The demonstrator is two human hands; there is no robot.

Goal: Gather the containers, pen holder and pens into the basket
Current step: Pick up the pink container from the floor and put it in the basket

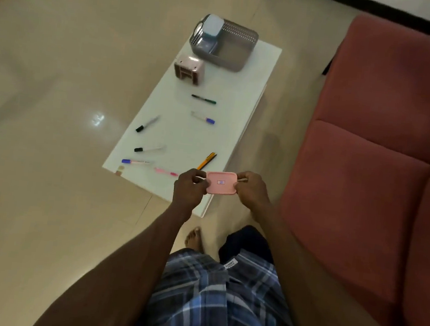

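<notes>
Both hands (220, 186) gripping pink container (221, 182)

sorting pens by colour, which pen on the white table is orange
The orange pen with a black tip, lying nearest the hands at the table's near end. The other pens are pale or dark barrels with black, blue, green or pink caps.

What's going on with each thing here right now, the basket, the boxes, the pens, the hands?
Basket: upright on the table, open.
Blue container: inside the basket, at its left end.
Pen holder: on the table, outside the basket.
Pens: scattered flat on the table.
Pink container: lidded, held up by both hands.
Left hand: gripping it.
Right hand: gripping it.
</notes>
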